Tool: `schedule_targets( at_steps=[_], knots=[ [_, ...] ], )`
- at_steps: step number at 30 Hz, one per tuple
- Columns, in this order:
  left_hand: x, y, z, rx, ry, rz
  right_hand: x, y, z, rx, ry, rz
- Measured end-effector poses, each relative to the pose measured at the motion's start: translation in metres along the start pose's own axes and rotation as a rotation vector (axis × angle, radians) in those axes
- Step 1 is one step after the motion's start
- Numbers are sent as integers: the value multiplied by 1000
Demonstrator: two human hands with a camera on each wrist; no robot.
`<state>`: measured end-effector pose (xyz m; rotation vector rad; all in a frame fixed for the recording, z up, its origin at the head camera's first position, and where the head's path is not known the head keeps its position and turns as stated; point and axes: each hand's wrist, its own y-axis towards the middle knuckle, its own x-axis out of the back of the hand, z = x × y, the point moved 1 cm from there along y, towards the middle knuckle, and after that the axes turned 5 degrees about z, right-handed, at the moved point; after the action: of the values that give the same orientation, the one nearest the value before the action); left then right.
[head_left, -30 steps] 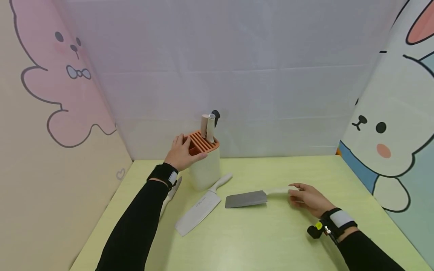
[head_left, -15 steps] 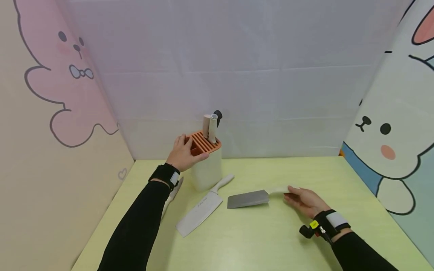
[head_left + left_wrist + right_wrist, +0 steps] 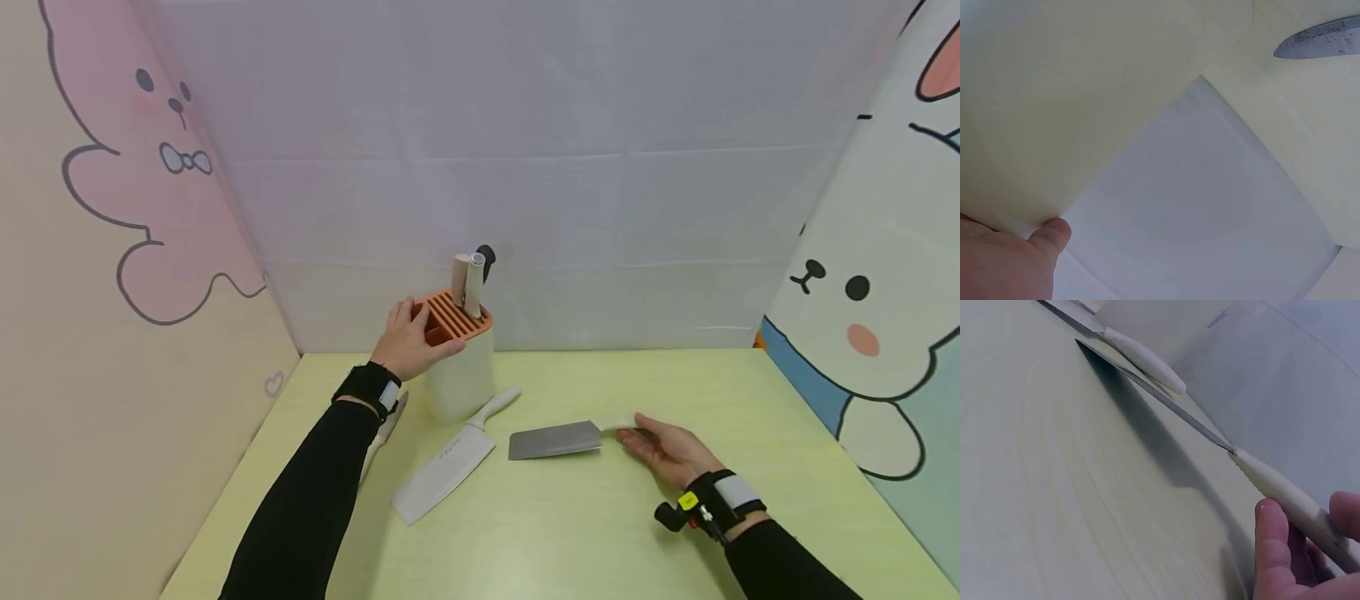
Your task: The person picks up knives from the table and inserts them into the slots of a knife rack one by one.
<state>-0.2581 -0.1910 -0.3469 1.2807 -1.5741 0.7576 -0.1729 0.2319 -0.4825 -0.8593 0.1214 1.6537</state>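
My left hand grips the rim of a cream knife block with an orange slotted top, the thumb lying along its front side. In the left wrist view its thumb touches the pale block wall. My right hand pinches the white handle of a cleaver between thumb and fingers. The cleaver's blade points left, tilted, with a shadow under it in the right wrist view. A second, larger cleaver lies flat in front of the block, handle toward the back right.
A smaller knife lies left of the larger cleaver, partly hidden by my left forearm. Two light handles and a black handle stand up from the block. A white back wall and patterned side walls enclose the yellow-green table.
My right hand has slid left along the cleaver's handle, closer to the blade. The view has shifted slightly; the left hand stays on the knife block.
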Motion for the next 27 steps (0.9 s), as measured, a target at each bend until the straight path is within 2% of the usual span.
schedule_targets(
  at_steps=[8, 11, 16, 24, 27],
  knots=[
    [-2, 1, 1, 0, 1, 2, -4, -2, 4, 79, -29, 30],
    [-3, 2, 2, 6, 1, 5, -13, -6, 12, 133, -121, 21],
    [-5, 4, 4, 18, -1, 11, -35, -16, 34, 292, -319, -9],
    [-4, 4, 7, 12, -17, 3, -72, -27, 77, 588, -492, 10],
    [-4, 2, 5, 19, -9, 8, -86, -32, 87, 666, -550, 5]
  ],
)
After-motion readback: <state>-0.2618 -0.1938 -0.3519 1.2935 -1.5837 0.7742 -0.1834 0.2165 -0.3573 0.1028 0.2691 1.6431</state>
